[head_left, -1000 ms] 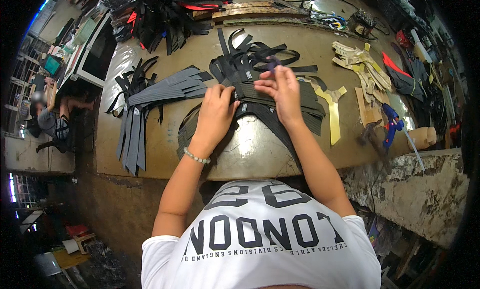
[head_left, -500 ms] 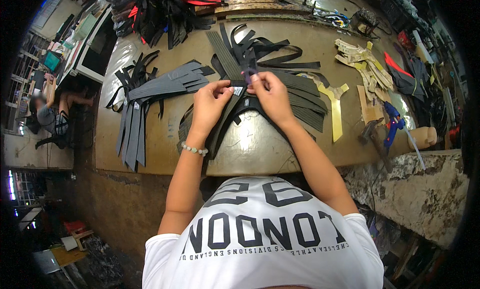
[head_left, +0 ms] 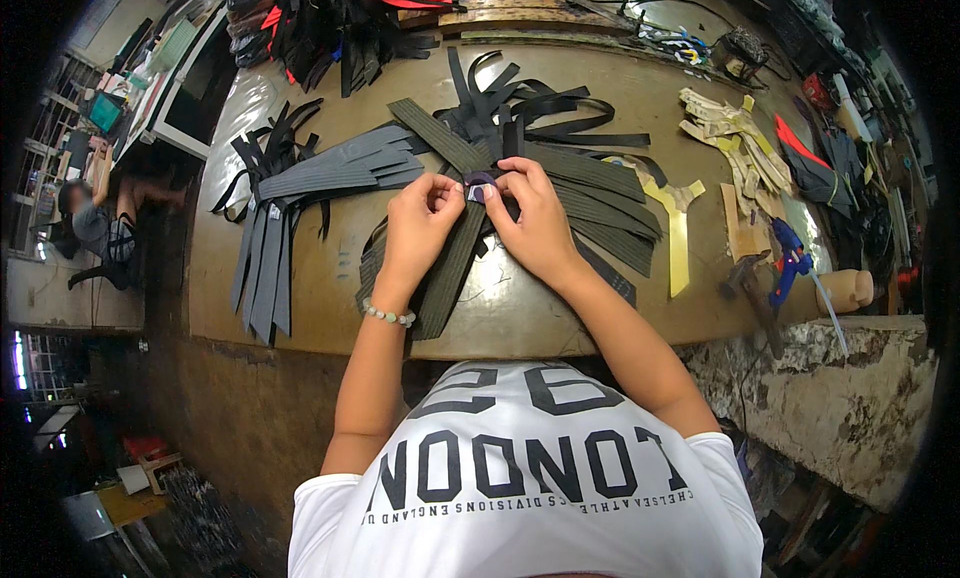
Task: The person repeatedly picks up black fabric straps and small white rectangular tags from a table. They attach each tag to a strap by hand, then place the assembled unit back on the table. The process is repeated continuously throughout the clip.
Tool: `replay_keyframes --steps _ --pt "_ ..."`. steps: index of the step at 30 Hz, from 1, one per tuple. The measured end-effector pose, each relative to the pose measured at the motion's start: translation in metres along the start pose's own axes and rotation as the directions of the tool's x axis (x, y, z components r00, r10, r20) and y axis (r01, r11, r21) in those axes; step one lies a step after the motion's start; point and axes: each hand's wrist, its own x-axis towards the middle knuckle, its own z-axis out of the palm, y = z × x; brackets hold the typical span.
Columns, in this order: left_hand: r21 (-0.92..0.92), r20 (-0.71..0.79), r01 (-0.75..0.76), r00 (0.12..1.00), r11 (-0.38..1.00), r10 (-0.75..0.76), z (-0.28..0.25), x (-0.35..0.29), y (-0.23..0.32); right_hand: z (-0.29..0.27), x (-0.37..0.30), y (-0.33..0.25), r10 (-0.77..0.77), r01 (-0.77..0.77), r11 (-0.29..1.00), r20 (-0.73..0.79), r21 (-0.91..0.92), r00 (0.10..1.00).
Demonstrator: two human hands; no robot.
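My left hand and my right hand meet over a dark grey-green striped strap piece. This piece runs slantwise toward the table's near edge. Between my fingertips is a small dark purple band with a white label on it. Thumb and fingers of the left hand pinch at its left side. The right thumb presses on its right side, with the fingers curled behind. Beneath and to the right fans a stack of similar striped pieces. Black straps spread out beyond the hands.
Left of my hands lies a fanned pile of grey strap pieces. On the right are a yellow Y-shaped template, cream gloves, a hammer and a blue glue gun. A person sits at far left.
The striped piece has swung and shifted nearer to me. The purple band, loose in the right fingers before, now lies on the strap around the label, with the right thumb pressed down.
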Motion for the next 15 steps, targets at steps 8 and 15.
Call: replay_keyframes --steps 8,15 --pt "0.04 -0.049 -0.1 0.994 0.994 0.101 0.005 -0.002 -0.001 0.001 -0.005 -0.005 0.013 -0.01 0.995 0.034 -0.099 0.999" --pt "-0.041 0.317 -0.067 0.945 0.997 0.077 -0.01 -0.027 0.05 -0.01 0.01 0.017 0.483 -0.354 0.555 0.055 0.753 0.874"
